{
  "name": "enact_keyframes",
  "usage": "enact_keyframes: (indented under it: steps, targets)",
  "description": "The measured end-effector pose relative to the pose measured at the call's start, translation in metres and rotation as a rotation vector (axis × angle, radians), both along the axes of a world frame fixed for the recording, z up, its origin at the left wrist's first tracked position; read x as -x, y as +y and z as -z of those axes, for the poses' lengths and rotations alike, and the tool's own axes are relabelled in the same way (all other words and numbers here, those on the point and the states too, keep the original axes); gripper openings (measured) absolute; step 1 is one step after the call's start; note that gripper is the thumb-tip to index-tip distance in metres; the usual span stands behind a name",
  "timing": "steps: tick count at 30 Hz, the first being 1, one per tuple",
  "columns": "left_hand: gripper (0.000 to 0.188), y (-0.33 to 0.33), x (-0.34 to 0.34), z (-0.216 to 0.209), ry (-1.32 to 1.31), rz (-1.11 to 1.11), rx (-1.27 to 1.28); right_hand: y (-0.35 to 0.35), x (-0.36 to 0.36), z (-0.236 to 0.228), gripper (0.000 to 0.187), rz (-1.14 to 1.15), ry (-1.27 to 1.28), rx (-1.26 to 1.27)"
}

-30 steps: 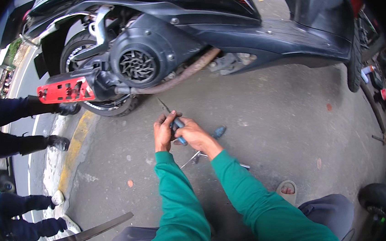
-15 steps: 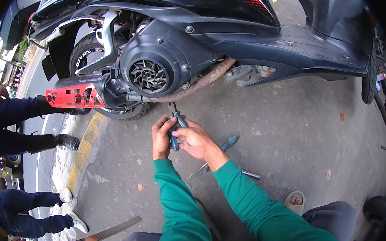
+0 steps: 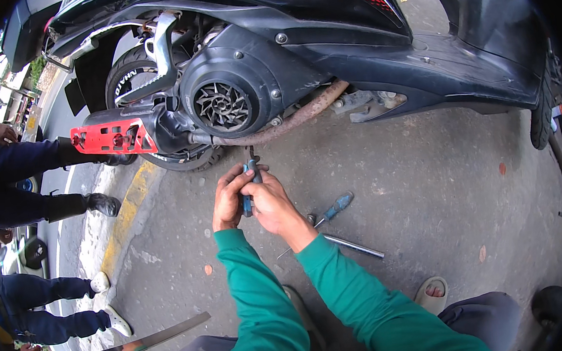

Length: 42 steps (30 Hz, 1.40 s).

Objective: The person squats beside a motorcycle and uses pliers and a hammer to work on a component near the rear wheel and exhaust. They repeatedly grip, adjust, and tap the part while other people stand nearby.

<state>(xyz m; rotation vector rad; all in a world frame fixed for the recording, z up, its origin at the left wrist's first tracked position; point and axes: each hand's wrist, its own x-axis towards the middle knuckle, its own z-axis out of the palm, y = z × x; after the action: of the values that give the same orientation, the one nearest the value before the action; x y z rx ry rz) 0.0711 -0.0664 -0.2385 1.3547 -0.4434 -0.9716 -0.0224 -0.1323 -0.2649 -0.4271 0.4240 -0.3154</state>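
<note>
One blue-handled tool (image 3: 254, 169) lies between left grip (image 3: 227, 199) and right grip (image 3: 272, 206).

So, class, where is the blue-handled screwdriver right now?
In the head view, the screwdriver lies on the pavement, its blue handle right of the person's right hand and just beyond the shiny metal rod.

Outdoor roadside spot, looks like m/c repair: scooter (image 3: 298, 64) at far edge of pavement (image 3: 422, 183), screwdriver (image 3: 338, 205) & steel bar (image 3: 354, 244) lying there, yellow kerb (image 3: 126, 216) along L edge, white-lined rd (image 3: 67, 247) beyond, ppl (image 3: 19, 166) alongside.
</note>
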Motion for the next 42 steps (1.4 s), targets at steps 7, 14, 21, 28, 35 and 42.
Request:
enact_keyframes:
  steps: [7,14,21,28,35,42]
  targets:
    - [0.045,0.020,-0.018,0.008,0.040,-0.139,-0.094,0.019,-0.025,-0.018,0.022,0.135,0.142,-0.037]
    - [0.035,0.025,-0.005,0.007,0.154,-0.281,-0.064,0.002,-0.019,-0.006,0.012,-0.076,-0.137,-0.339]
    - [0.047,-0.012,0.022,-0.034,-0.456,-0.172,-0.554,0.007,-0.016,0.036,0.023,-0.061,-0.328,-0.568]
    - [0.049,-0.017,0.023,-0.020,-0.658,-0.211,-0.699,0.011,-0.017,0.047,0.022,-0.059,-0.433,-0.626]
    - [0.034,0.001,0.031,0.079,0.436,-0.128,0.122,0.002,0.002,0.073,0.021,-0.048,0.532,0.667]
    - [0.034,-0.005,0.049,0.094,0.108,-0.087,-0.280,-0.012,0.056,0.079,0.040,-0.162,0.563,0.674]
